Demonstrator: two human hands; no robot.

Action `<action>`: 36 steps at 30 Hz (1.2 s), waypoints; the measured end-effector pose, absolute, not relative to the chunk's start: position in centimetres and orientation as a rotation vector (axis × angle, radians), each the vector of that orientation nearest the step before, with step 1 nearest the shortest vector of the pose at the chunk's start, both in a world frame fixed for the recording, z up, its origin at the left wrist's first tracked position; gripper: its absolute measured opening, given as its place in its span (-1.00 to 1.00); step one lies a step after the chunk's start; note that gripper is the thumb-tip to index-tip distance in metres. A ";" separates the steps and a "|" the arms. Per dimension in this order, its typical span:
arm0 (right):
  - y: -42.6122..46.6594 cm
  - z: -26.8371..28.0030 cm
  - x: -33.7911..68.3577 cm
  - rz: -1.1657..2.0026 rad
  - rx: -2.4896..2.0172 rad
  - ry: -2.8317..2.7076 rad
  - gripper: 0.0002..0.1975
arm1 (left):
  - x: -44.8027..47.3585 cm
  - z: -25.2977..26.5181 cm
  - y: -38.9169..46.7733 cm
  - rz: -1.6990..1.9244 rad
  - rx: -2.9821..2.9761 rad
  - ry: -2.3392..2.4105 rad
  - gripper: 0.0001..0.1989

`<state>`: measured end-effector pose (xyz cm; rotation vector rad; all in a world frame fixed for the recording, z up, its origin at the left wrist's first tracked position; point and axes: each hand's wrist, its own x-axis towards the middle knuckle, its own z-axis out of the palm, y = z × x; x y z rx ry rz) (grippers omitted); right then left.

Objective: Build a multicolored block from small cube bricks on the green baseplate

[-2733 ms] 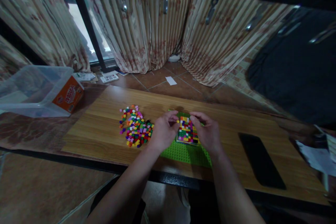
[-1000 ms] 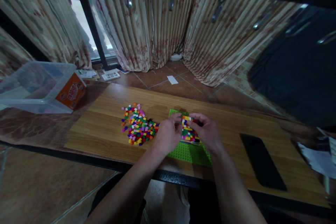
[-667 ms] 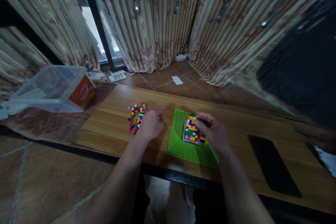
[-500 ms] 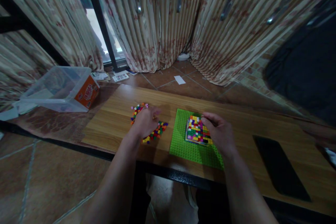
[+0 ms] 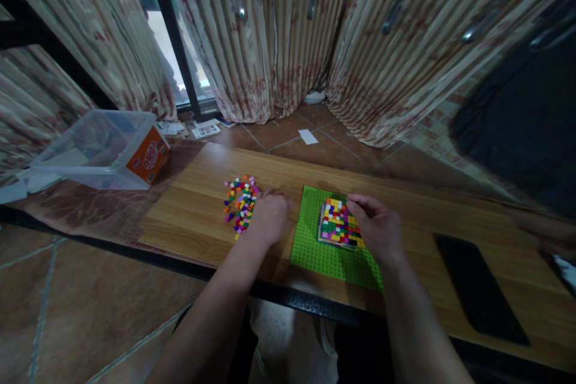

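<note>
A stack of small multicoloured toy bricks (image 5: 335,222) sits on a green studded baseplate (image 5: 308,252) on the wooden table. My right hand (image 5: 378,228) is at the stack's far right corner, thumb and forefinger pinched together. Whatever is between them is hidden, and the hand covers the stack's right side. A heap of loose coloured bricks (image 5: 240,201) lies to the left of the baseplate. Over the heap's right edge is my left hand (image 5: 272,216), its fingers bunched and pointing down. Its fingertips and anything in them are hidden from me.
A black flat slab (image 5: 481,288) lies on the table (image 5: 189,210) at the right. At the far left stands a clear plastic bin (image 5: 99,150) with an orange label. Curtains (image 5: 288,48) hang behind, and a white paper (image 5: 308,137) lies on the floor.
My left hand has moved right across the loose bricks, toward the baseplate, uncovering more of the heap. My right hand stays at the stack's corner, almost unmoved.
</note>
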<state>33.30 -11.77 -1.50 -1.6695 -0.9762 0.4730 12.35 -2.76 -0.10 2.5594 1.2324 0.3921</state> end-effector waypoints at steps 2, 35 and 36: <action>-11.7 -1.5 33.4 0.434 -1.661 -0.945 -0.74 | 12.4 0.0 -2.6 0.488 2.502 1.242 -0.73; -13.0 0.1 33.6 0.271 -1.510 -1.164 -0.92 | 16.4 1.9 -5.2 0.865 0.844 0.862 -0.90; -13.0 -0.1 33.7 0.296 -1.530 -1.159 -0.92 | 16.5 1.8 -5.1 0.863 0.866 0.886 -0.91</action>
